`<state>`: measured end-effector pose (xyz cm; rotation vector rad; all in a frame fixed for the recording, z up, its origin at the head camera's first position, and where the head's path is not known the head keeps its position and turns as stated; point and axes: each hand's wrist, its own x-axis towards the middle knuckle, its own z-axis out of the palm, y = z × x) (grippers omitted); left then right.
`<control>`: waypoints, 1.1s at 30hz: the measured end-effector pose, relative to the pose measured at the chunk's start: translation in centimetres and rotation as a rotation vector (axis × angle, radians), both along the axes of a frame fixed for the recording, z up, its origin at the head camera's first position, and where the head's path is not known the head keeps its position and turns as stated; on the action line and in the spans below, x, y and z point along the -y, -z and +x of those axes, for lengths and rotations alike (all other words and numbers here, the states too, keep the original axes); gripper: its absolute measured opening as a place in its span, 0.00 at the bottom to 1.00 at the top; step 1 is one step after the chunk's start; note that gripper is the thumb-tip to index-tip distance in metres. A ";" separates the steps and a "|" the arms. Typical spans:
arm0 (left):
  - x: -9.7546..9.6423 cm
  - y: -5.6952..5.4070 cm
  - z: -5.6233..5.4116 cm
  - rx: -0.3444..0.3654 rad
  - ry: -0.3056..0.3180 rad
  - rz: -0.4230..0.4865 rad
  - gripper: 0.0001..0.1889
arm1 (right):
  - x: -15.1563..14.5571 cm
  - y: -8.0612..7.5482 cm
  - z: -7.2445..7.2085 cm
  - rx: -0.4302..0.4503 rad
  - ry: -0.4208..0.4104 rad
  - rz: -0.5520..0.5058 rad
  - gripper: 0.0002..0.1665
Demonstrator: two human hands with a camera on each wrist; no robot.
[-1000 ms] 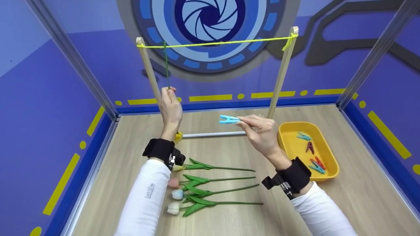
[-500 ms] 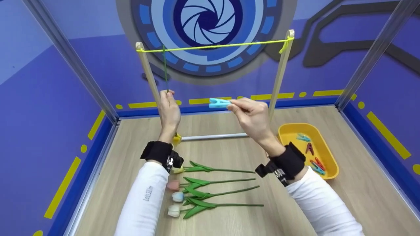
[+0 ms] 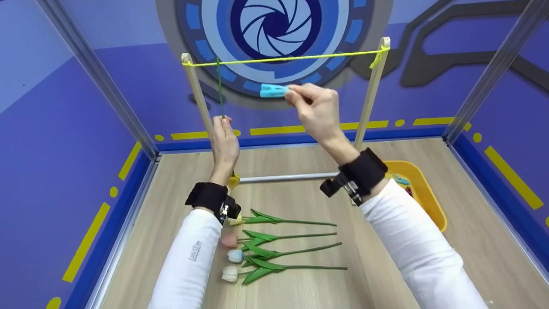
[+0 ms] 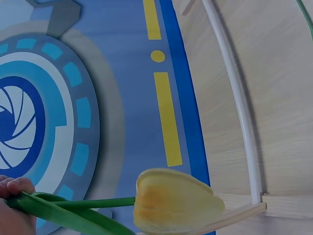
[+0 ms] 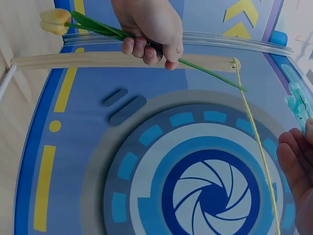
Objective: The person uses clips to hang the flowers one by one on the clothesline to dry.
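While the left hand (image 3: 224, 140) grips a yellow tulip (image 4: 173, 201), the right hand (image 3: 318, 110) pinches a blue clothespin (image 3: 273, 90); string (image 3: 291, 58) stretches nearby.

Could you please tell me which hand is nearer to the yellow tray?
Right. The right hand, pinching a blue clothespin, is up and left of the tray; the left hand, gripping a tulip, is farther left.

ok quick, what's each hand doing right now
Left hand: closed, holding a tulip, bloom down.
Right hand: closed, pinching a blue clip.
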<state>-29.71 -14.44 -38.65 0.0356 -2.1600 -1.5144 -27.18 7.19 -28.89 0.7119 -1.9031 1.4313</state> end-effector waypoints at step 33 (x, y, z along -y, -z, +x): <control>-0.7 -1.1 0.1 0.040 0.027 -0.002 0.17 | 7.4 -6.3 -6.5 0.230 0.244 0.375 0.14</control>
